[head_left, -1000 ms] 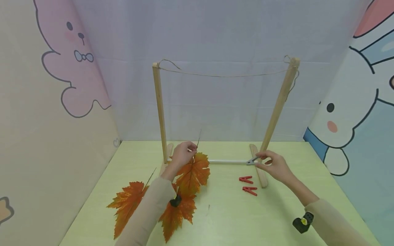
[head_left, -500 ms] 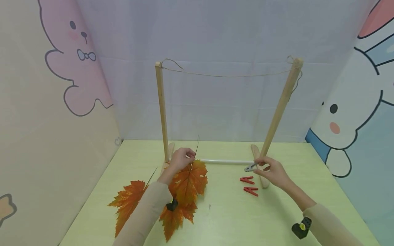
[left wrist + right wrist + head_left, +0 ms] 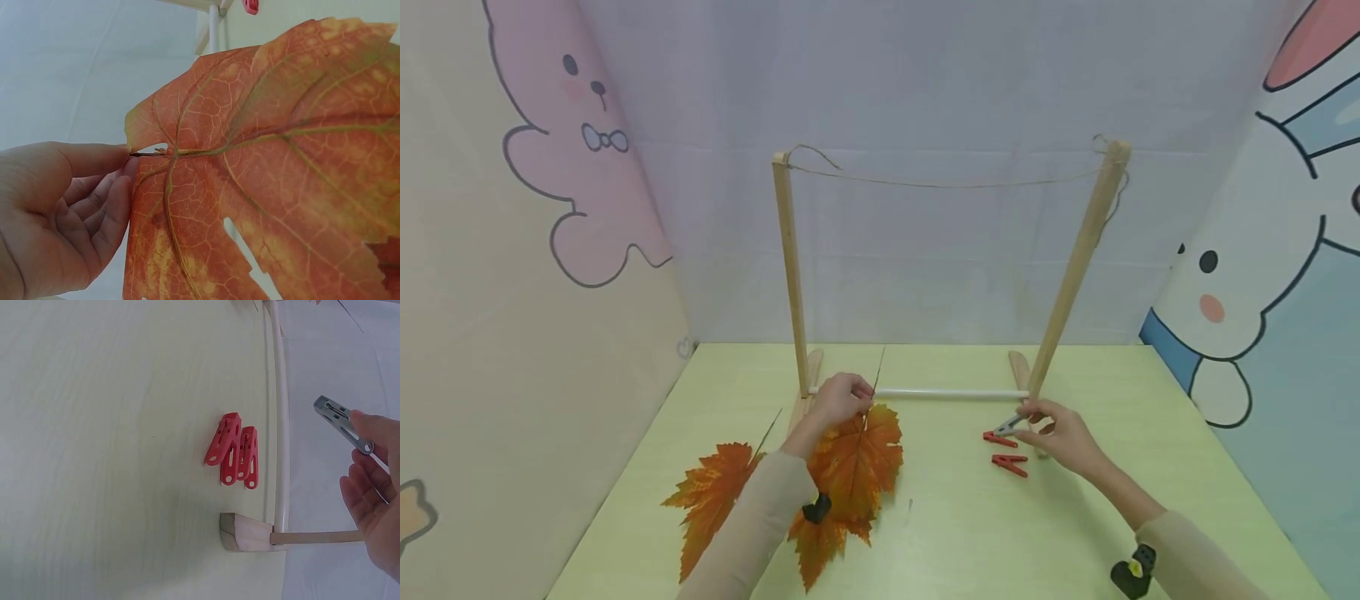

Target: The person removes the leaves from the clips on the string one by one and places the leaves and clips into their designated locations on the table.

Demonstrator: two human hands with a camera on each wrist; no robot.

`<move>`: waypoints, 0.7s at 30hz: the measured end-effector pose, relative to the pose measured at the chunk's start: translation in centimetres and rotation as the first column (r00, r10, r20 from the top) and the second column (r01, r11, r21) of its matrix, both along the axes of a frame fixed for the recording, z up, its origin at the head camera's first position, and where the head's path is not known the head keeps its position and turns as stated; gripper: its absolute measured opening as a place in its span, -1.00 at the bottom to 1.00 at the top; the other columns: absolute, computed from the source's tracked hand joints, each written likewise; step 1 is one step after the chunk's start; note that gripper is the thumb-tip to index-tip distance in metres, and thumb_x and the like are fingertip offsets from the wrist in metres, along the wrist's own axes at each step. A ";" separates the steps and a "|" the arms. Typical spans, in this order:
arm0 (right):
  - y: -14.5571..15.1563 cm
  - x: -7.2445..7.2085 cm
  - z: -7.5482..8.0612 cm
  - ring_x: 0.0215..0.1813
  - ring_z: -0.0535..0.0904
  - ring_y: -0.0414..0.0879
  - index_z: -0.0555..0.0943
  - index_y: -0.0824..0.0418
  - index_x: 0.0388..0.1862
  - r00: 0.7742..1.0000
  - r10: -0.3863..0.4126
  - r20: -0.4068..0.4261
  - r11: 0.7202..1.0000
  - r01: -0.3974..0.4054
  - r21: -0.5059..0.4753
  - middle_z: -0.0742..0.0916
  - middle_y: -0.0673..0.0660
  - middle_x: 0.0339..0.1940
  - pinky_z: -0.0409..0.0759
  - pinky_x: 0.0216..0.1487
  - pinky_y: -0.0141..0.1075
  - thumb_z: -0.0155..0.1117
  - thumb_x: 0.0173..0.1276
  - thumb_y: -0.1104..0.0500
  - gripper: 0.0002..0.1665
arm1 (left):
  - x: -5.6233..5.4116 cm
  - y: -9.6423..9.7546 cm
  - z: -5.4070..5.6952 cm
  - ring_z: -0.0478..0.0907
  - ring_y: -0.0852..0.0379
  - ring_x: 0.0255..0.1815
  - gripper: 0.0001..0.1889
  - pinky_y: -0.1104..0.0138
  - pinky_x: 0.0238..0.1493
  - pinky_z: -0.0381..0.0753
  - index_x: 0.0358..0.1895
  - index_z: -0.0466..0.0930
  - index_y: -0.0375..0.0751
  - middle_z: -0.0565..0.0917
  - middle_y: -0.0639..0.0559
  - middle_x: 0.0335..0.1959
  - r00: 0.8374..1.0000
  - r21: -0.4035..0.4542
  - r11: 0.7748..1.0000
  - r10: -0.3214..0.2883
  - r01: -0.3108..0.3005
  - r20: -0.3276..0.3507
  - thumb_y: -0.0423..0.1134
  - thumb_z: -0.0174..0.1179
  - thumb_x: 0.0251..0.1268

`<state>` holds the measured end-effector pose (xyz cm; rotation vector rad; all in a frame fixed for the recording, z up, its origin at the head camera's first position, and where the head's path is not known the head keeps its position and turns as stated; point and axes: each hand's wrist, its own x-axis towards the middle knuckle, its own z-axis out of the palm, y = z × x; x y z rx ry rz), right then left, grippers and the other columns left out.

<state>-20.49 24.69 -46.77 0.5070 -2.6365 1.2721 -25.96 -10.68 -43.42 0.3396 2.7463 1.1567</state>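
My left hand (image 3: 844, 400) pinches the thin dark stem of an orange maple leaf (image 3: 868, 454) between thumb and forefinger; in the left wrist view the leaf (image 3: 250, 137) spreads out from the fingertips. Over on the right, my right hand (image 3: 1060, 435) holds a grey clothespin (image 3: 1009, 426) between thumb and fingers. The right wrist view shows that clothespin (image 3: 340, 422) raised off the table. Two red clothespins, one farther (image 3: 1000, 439) and one nearer (image 3: 1010, 464), lie on the table below it. Another maple leaf (image 3: 816, 550) lies partly hidden beneath the held one.
A third maple leaf (image 3: 718, 496) lies at the left, partly behind my left sleeve. Behind the hands stands a wooden frame with a left post (image 3: 792, 275), a right post (image 3: 1078, 271), a string (image 3: 951, 185) across the top and a white rod (image 3: 955, 393) low down.
Both hands have come down and nearer: the left with the leaf, which covers more of the leaf beneath, and the right with the grey clothespin, now above the farther red clothespin.
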 end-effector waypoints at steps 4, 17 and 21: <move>0.0 0.4 -0.6 -0.31 0.50 -0.12 0.60 0.39 -0.22 1.000 -0.003 0.016 1.000 0.003 -0.010 0.66 0.20 -0.31 0.55 -0.42 -0.36 0.42 -0.02 0.32 -0.66 | 0.3 0.1 -0.2 0.53 0.13 -0.44 -0.89 0.34 -0.46 0.54 -0.30 0.61 -0.36 0.61 -0.04 -0.45 0.998 0.062 0.998 0.002 -0.006 0.059 -0.40 0.20 0.10; 0.2 1.4 -2.2 -0.28 0.51 0.09 0.59 0.37 -0.21 0.996 -0.006 0.092 1.000 0.007 -0.005 0.64 0.22 -0.32 0.54 -0.40 -0.37 0.41 0.00 0.28 -0.66 | 1.5 1.0 -2.2 0.55 0.15 -0.55 -0.87 0.33 -0.52 0.58 -0.28 0.56 -0.47 0.62 -0.13 -0.44 0.984 0.215 0.973 0.043 -0.081 0.175 -0.46 0.18 0.10; 0.3 1.7 -2.7 -0.32 0.51 -0.05 0.60 0.39 -0.23 0.998 -0.010 0.067 1.000 0.010 -0.005 0.65 0.17 -0.35 0.55 -0.41 -0.36 0.42 -0.02 0.29 -0.66 | 1.7 1.1 -3.1 0.55 0.15 -0.58 -0.86 0.32 -0.52 0.58 -0.27 0.55 -0.50 0.62 -0.13 -0.47 0.981 0.224 0.971 0.045 -0.087 0.189 -0.47 0.17 0.10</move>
